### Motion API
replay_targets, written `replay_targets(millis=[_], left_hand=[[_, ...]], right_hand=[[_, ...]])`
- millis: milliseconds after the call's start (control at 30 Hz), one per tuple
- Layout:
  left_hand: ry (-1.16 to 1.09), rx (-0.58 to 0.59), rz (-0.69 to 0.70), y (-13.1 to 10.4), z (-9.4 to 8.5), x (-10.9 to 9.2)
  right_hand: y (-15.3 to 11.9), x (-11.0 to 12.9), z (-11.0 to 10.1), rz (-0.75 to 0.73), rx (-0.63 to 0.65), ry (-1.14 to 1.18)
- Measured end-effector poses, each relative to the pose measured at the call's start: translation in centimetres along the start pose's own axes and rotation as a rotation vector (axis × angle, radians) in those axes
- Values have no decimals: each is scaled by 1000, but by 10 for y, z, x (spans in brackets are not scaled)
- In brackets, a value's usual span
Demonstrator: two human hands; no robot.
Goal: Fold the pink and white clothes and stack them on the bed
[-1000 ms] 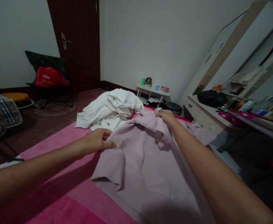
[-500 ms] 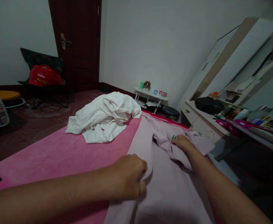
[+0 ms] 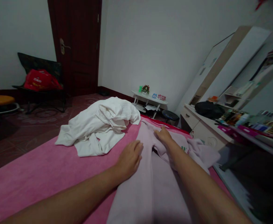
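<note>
A pale pink garment [image 3: 136,193] with a small green print lies spread on the pink bed cover [image 3: 45,177], its far right part bunched. My left hand [image 3: 130,159] lies on the garment's left edge, fingers extended and gripping nothing. My right hand [image 3: 164,135] is at the garment's far part, its fingers bent against the cloth; whether they pinch it is hard to make out. Left of the garment, a crumpled white garment [image 3: 96,124] rests on the bed's far edge.
Beyond the bed is a low white table [image 3: 148,95] with small items, beside a dark round stool [image 3: 170,115]. A dresser [image 3: 197,124] holding a black bag and bottles stands on the right. A red bag [image 3: 42,80] sits on a chair at left.
My left hand has let go of the garment's edge and moved slightly forward, its fingers now extended. My right hand has moved left and away from the green print. The view has shifted slightly.
</note>
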State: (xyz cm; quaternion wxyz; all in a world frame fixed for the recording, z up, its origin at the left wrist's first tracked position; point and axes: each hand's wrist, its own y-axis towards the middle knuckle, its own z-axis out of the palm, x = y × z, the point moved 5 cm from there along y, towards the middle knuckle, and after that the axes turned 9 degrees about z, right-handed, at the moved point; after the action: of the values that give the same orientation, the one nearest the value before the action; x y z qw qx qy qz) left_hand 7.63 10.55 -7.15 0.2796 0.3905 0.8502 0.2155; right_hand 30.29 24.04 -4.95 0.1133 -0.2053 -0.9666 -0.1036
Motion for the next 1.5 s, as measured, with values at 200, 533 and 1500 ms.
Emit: replay_targets(millis=[200, 533, 1500], left_hand=[[54, 75, 20, -6, 18, -7], [-99, 318, 103, -7, 39, -13], [-8, 353, 174, -13, 35, -21]], right_hand=[[6, 9, -13, 85, -267, 117], [21, -26, 18, 166, -161, -148], [-76, 13, 44, -459, 243, -186]])
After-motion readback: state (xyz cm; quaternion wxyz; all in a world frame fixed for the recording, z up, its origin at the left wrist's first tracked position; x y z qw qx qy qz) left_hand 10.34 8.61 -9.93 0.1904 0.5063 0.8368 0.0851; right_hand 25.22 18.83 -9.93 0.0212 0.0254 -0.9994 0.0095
